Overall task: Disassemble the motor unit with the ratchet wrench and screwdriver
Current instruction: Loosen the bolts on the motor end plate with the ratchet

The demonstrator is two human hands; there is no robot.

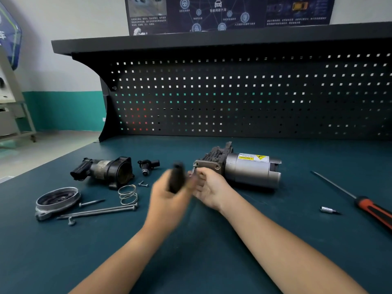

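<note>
A dark green worktop [212, 262] stands against a black pegboard back panel [233, 96]. On it, right of centre, the motor unit [250, 169] lies on its side, its silver can bearing a yellow warning label, its cast housing end turned toward the hands. To the left lies a black removed housing part [106, 169], and nearer the front edge a round metal end cover [56, 200]. At far right rests the screwdriver [364, 203] with its red and black handle, well apart from the motor. Long through bolts [97, 212] lie beside a coil spring [128, 194].

The left hand [169, 200] is blurred, its grip closed around the ratchet wrench [177, 177] handle. The right hand [209, 187] touches the motor's housing end, fingers curled at the wrench head; what they pinch is unclear. A small socket bit [329, 210] lies near the screwdriver.
</note>
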